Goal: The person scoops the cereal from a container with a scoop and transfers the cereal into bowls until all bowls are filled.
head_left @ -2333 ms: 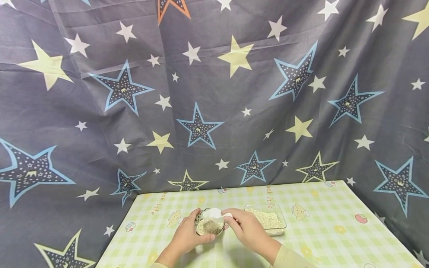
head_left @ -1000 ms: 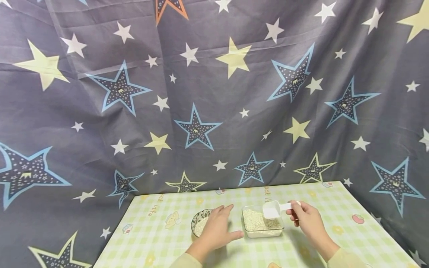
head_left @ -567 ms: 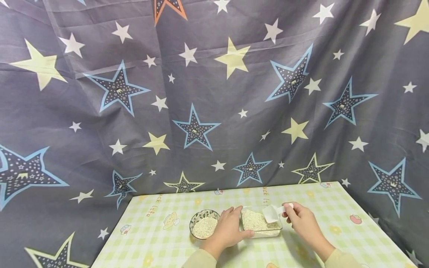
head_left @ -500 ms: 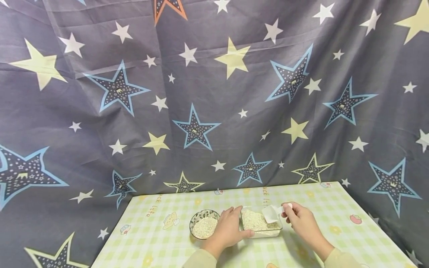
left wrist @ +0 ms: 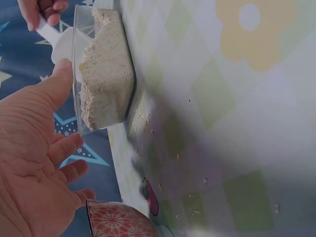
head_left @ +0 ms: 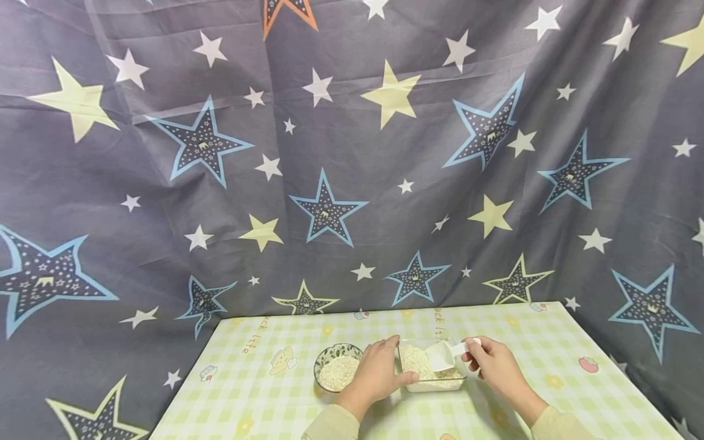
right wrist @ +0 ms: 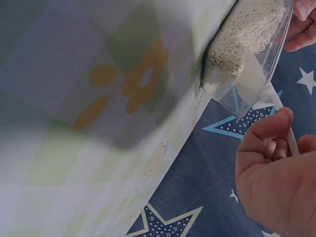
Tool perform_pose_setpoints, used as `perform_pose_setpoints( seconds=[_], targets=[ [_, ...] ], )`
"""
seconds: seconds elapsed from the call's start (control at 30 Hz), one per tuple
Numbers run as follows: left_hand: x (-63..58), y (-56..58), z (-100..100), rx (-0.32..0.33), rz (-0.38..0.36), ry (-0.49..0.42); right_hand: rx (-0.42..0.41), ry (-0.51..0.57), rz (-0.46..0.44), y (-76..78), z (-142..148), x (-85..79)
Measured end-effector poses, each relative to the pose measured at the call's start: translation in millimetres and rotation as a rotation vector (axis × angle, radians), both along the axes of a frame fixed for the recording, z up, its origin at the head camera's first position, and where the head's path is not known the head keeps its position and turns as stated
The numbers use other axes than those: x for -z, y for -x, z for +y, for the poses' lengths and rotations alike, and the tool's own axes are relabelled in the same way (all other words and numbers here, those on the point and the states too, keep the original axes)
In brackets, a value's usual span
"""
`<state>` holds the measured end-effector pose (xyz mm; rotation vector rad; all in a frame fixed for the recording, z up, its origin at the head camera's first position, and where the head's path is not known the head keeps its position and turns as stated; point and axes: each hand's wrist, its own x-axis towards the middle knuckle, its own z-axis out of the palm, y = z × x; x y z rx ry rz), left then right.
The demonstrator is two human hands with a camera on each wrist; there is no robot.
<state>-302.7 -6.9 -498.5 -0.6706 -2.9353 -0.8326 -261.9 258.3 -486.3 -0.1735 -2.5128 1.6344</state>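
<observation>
My right hand point(head_left: 494, 360) pinches the handle of a white plastic scoop point(head_left: 441, 356). The scoop's cup is down in the pale oat flakes inside a clear glass container point(head_left: 434, 385), toward its right end. At the container's left side is my left hand point(head_left: 378, 370), its thumb on the near rim and its fingers extended along the left end. In the left wrist view, the thumb point(left wrist: 63, 69) meets the glass while several fingers spread below it. A patterned bowl point(head_left: 323, 354) holding similar flakes stands left of the left hand, which overlaps its right edge.
The table has a green checked cloth point(head_left: 550, 342) with printed figures. Small crumbs point(left wrist: 192, 196) lie scattered on the cloth between bowl and container. Behind the table hangs a dark curtain point(head_left: 352, 153) with stars.
The scoop went from over the bowl to the glass container, then tilted and dipped into the flakes. My left hand left the bowl and moved right to the container's side.
</observation>
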Motion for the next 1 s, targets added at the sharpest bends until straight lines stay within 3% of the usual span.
perform_pose_setpoints(
  seconds=[0.63,1.0],
  targets=[
    [-1.8,-0.4,1,0.001,0.027,0.021,0.026,0.080,-0.062,2.9,1,4.0],
    [0.3,0.8,0,0.008,0.028,0.030,0.062,0.242,-0.109,5.1,-3,13.4]
  ],
)
